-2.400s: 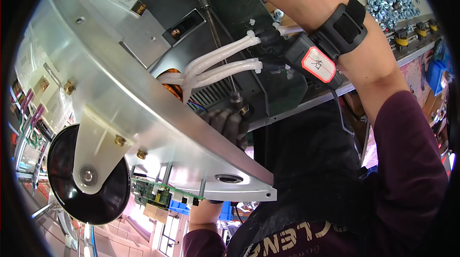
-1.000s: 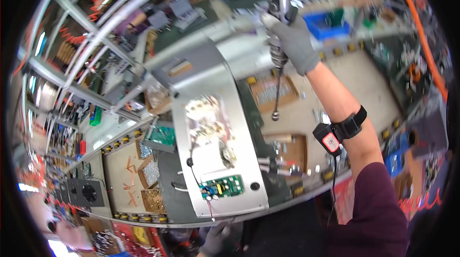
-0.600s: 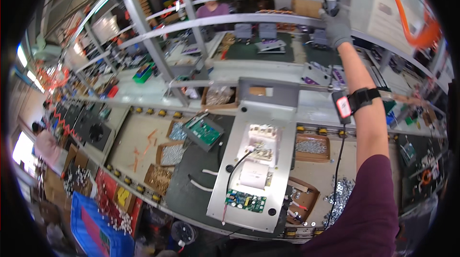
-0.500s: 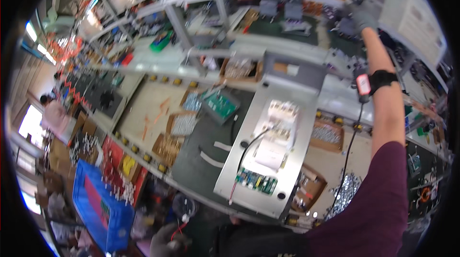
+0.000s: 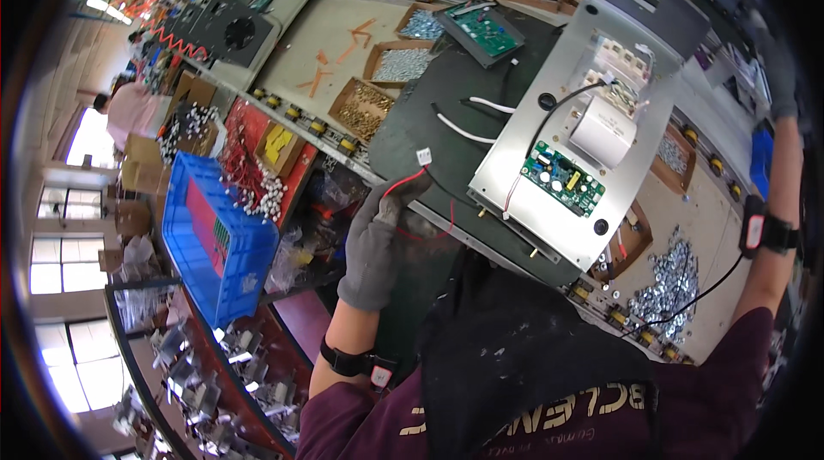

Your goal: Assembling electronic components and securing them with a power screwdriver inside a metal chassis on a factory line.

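My left hand [image 5: 375, 241], in a grey glove, is closed on a thin red and black wire [image 5: 403, 181] at the bench's near edge. A small white plug [image 5: 423, 156] on that wire sticks up beyond the fingers. To its right lies a silver metal panel [image 5: 515, 170] carrying a green circuit board [image 5: 562, 178], a white cylinder [image 5: 605, 131] and a black cable. My right hand [image 5: 775, 74], also gloved, reaches far out at the right rim; its fingers are dark and blurred, so what they hold cannot be made out. Two white-sleeved leads [image 5: 468, 130] rest left of the panel.
Cardboard trays of small hardware [image 5: 402, 63] line the bench, and loose screws [image 5: 665, 288] are heaped right of the panel. A second green board [image 5: 485, 31] lies behind. At left stand a blue crate [image 5: 232, 288] and a red surface with bundled wires [image 5: 245, 151]. Another person [image 5: 133, 112] is farther off.
My left hand has risen from the lower edge to beside the panel, bringing the wire up. The view has turned, and my right hand now appears lower, near the right rim.
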Demonstrator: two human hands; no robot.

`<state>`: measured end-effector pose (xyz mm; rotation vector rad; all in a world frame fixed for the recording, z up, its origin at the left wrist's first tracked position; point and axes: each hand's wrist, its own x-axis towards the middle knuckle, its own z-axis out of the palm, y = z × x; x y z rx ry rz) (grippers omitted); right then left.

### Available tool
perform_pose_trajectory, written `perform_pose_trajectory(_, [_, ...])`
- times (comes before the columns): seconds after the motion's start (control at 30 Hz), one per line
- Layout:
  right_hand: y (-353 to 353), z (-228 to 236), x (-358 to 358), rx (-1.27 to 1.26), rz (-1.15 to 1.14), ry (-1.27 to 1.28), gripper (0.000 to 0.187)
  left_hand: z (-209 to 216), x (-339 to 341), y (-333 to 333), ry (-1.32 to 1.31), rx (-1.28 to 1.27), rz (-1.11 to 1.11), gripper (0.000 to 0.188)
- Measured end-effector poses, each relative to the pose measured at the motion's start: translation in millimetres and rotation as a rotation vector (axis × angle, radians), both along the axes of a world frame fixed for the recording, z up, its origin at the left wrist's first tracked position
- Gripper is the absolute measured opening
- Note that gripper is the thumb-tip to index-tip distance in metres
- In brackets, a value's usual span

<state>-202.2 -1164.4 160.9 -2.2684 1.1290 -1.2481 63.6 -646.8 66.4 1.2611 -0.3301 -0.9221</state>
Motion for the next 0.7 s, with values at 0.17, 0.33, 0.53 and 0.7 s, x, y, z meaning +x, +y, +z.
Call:
perform_pose_trajectory(0.17, [183, -24, 29, 0.301, 0.323, -0.12, 0.045, 4, 14, -42, 0.219, -0.228, -0.288, 0.054])
perform_pose_trajectory(0.33, [309, -46, 105, 0.566, 0.71, 0.115, 0.036, 9, 20, -64, 0.162, -0.22, -0.647, 0.054])
perform_pose_trajectory(0.53, [368, -60, 122, 0.015, 0.7, 0.341, 0.015, 17, 25, -49, -0.678, -0.04, -0.66, 0.063])
perform_pose_trajectory(0.7, [392, -94, 101, -0.141, 0.537, 0.48, 0.025, -17, 18, -41, -0.023, 0.145, -1.062, 0.064])
